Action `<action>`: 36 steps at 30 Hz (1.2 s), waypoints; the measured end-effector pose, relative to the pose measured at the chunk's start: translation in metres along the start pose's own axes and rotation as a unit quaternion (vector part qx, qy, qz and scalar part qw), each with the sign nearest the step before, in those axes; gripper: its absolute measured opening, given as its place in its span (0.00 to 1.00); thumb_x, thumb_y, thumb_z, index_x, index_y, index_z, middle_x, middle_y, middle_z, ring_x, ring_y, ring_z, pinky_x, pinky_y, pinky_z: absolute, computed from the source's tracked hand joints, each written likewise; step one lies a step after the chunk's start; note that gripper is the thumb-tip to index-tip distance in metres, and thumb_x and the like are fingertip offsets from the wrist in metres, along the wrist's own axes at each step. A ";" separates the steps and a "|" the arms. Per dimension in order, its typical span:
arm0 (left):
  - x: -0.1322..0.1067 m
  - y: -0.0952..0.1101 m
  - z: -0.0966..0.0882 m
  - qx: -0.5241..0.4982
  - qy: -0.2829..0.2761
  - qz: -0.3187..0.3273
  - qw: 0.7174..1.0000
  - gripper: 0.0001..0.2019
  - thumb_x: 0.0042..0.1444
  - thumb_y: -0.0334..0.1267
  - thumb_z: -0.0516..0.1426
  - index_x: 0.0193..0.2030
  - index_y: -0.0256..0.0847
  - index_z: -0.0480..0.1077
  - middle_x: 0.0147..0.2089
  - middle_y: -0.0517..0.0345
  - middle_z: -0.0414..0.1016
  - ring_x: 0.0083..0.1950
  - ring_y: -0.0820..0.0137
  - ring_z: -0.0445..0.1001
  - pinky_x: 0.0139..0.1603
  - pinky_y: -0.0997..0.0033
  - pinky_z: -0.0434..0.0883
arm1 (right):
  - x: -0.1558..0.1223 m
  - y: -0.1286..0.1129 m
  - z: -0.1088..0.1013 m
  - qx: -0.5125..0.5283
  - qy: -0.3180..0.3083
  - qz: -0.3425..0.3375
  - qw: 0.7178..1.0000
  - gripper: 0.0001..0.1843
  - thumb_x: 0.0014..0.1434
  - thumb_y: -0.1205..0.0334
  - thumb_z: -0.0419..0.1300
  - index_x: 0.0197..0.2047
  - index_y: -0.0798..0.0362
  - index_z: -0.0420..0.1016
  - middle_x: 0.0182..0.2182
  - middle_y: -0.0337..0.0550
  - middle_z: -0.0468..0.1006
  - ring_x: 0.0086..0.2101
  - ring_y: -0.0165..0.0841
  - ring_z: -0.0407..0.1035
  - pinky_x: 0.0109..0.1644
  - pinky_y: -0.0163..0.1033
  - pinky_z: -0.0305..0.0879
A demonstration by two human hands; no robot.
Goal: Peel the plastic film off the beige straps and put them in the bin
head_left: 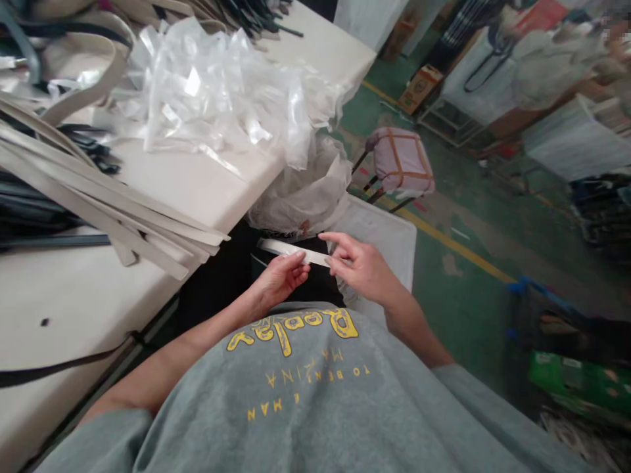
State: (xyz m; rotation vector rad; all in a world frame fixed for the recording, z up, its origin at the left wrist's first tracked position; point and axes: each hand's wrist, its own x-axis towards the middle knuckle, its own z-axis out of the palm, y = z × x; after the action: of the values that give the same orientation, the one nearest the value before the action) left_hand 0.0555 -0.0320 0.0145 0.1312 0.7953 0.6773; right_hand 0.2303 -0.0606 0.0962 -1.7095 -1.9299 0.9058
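Note:
Above my lap, a narrow white strip [280,247] stretches between my two hands. My left hand [280,279] pinches it near the middle, thumb on top and fingers curled below. At the strip's right end, my right hand [362,266] grips it between thumb and a finger, while the index finger points outward. The strip's left end sticks out past my left thumb. Whether it is a strap or a folded plastic sleeve, I cannot tell. Just beyond my hands hangs a translucent plastic bag [308,190].
On the white table [187,177] to my left lie beige straps [113,197], dark straps and a heap of clear plastic sleeves [211,85]. A padded stool [401,161] stands on the green floor. Further right are a cardboard box [420,89] and a green crate [576,387].

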 end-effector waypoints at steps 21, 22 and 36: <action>-0.006 0.015 0.009 0.020 0.083 0.102 0.991 0.09 0.54 0.31 0.66 0.29 0.37 0.70 0.22 0.63 0.73 0.23 0.76 0.75 0.27 0.82 0.73 | -0.016 -0.001 -0.017 0.074 0.043 0.004 0.996 0.25 0.62 0.68 0.58 0.63 0.53 0.68 0.26 0.32 0.76 0.25 0.25 0.66 0.34 0.32 0.58; -0.007 0.014 0.010 0.027 0.076 0.095 0.992 0.08 0.55 0.31 0.66 0.30 0.37 0.71 0.22 0.63 0.73 0.23 0.76 0.75 0.27 0.82 0.73 | -0.015 -0.002 -0.016 0.069 0.043 0.001 0.997 0.25 0.62 0.69 0.58 0.63 0.53 0.69 0.26 0.32 0.76 0.25 0.25 0.66 0.34 0.32 0.58; -0.012 -0.001 0.021 0.092 0.034 0.064 0.993 0.07 0.54 0.32 0.67 0.34 0.35 0.73 0.26 0.60 0.77 0.24 0.77 0.75 0.27 0.81 0.74 | -0.019 0.003 -0.008 0.081 0.042 0.006 0.996 0.23 0.62 0.70 0.58 0.60 0.54 0.71 0.27 0.34 0.77 0.26 0.25 0.66 0.35 0.32 0.57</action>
State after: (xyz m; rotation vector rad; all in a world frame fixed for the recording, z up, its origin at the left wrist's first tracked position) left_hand 0.0648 -0.0367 0.0362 0.3304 0.9204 0.7327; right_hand 0.2412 -0.0774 0.1021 -1.6394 -1.7447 0.9508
